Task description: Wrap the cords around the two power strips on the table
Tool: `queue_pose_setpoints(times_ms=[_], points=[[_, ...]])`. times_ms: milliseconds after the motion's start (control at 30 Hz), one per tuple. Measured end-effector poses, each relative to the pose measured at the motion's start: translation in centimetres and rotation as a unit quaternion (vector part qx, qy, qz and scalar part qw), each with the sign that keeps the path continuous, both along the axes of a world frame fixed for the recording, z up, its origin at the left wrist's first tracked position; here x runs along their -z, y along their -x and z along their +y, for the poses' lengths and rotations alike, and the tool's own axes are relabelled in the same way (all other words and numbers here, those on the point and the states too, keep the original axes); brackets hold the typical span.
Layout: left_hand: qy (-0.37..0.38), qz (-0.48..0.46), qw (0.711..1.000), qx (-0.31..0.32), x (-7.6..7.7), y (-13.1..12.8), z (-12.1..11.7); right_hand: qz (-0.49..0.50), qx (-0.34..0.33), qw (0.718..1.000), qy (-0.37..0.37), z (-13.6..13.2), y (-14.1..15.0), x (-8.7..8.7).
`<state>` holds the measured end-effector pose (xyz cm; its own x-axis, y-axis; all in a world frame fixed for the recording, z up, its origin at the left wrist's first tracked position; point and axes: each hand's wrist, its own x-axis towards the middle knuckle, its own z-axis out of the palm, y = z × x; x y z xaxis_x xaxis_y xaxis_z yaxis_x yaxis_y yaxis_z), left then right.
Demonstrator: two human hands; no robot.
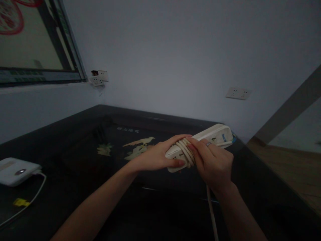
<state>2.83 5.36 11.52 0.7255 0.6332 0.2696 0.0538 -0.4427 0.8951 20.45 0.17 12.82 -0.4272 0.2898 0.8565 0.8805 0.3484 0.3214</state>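
Observation:
A white power strip [220, 135] is held at a tilt above the dark table, its far end up to the right. Several turns of its cream cord [187, 150] are wrapped around the near part. My left hand [160, 154] grips the near end, thumb on the socket face and fingers behind. With a ring on one finger, my right hand [213, 160] pinches the cord against the strip beside the turns. From under this hand the loose length of cord hangs down past the bottom of the view.
The glossy black table [120, 187] bears a painted bird and flowers. A white box-shaped device [17, 170] with a thin cable and yellow tag [21, 202] lies at left. Wall sockets [238, 93] are behind; another socket [97, 80] hangs loose by the window [37, 40].

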Motion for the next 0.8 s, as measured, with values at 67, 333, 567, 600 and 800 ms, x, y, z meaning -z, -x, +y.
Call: queue_pose_setpoints(times_ms=[67,333,567,600,800], points=[[0.005,-0.007,1.0,-0.005,0.4,-0.1,0.1,-0.001,-0.007,1.0,0.009,0.2,0.1,0.0],[0.056,-0.124,0.988,-0.08,1.5,-0.5,1.5,0.278,-0.128,0.924,0.23,0.0,0.2,-0.5],[0.163,-0.267,0.936,-0.159,-0.5,0.8,2.0,0.466,-0.298,0.574,0.604,-0.5,-1.0,-1.7],[0.165,-0.277,0.932,-0.167,-0.8,1.2,2.1,0.464,-0.303,0.546,0.629,-0.5,-1.1,-1.8],[0.143,-0.32,0.916,-0.194,-1.7,4.3,3.5,0.443,-0.235,0.586,0.636,0.2,-2.0,-1.5]])
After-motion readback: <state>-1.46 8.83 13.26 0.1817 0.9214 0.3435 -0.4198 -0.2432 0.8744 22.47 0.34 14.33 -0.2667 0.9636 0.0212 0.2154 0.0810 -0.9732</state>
